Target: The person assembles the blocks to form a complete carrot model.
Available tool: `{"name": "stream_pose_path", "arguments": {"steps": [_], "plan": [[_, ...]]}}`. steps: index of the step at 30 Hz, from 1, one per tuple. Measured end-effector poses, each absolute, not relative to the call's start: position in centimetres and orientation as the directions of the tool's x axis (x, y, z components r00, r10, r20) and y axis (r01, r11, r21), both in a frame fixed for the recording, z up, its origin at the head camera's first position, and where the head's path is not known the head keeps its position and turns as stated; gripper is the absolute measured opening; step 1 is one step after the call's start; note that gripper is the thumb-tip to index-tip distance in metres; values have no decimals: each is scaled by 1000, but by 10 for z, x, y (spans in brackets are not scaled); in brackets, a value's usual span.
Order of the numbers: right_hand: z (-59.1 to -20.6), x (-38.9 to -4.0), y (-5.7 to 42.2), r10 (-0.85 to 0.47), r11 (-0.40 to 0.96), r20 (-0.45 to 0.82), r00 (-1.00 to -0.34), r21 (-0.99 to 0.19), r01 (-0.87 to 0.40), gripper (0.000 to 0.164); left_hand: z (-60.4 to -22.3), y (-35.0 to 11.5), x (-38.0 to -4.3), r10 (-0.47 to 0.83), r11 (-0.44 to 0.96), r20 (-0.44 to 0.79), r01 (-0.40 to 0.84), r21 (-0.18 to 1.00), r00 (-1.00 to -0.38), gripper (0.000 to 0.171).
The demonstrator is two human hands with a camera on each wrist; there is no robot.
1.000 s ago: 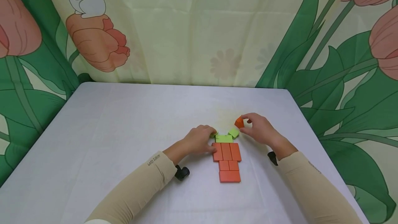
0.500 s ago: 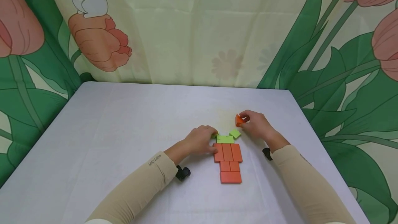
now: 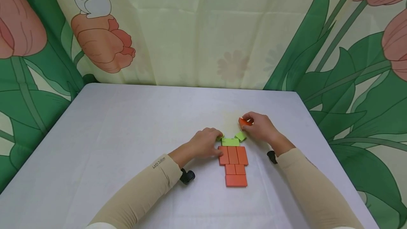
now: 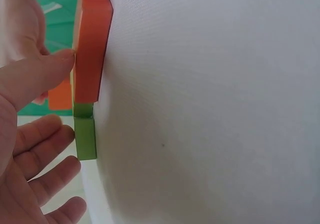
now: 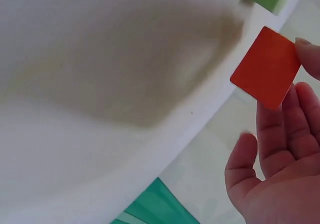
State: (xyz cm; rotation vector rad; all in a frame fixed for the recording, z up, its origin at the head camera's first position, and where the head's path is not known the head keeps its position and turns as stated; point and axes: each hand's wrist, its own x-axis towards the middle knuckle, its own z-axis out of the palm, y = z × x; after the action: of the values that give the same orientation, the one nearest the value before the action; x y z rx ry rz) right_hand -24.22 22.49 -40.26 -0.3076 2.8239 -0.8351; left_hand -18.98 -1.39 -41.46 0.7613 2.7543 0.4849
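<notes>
In the head view my right hand [image 3: 261, 127] pinches an orange block [image 3: 244, 123] between thumb and fingers, above the table and behind the small tilted green block [image 3: 240, 136]. The right wrist view shows a flat rectangular face of this orange block [image 5: 266, 68]. My left hand [image 3: 205, 142] rests at the left side of the laid-out blocks. Seen from the left wrist, its thumb touches an orange-red block [image 4: 92, 52], and its loosely bent fingers are against a green block [image 4: 85, 138]. A wider green block [image 3: 230, 142] lies behind the upper row of orange-red blocks [image 3: 233, 156].
Smaller orange-red blocks [image 3: 235, 169] and a wide one [image 3: 236, 181] continue the layout toward me. All lie on a white-covered table [image 3: 143, 116]. A printed curtain [image 3: 190, 38] hangs behind the table's far edge.
The orange block in my right hand has turned and now leans over. My right hand has shifted slightly away from me, while the left hand and the laid-out blocks stay in place.
</notes>
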Motion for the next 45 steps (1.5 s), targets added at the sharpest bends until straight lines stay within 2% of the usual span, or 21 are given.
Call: {"name": "stream_pose_path", "arguments": {"steps": [17, 26, 45], "plan": [[-383, -157, 230, -404, 770, -116, -907, -579, -268, 32, -414, -15, -189, 533, 806, -140, 451, 382, -835, 62], [-388, -117, 225, -539, 705, -135, -831, -613, -357, 28, -413, -13, -189, 535, 803, -132, 454, 386, -834, 61], [-390, -83, 211, -709, 609, -76, -701, -567, -555, 25, -413, -14, -188, 524, 805, -134, 438, 401, -841, 62]]}}
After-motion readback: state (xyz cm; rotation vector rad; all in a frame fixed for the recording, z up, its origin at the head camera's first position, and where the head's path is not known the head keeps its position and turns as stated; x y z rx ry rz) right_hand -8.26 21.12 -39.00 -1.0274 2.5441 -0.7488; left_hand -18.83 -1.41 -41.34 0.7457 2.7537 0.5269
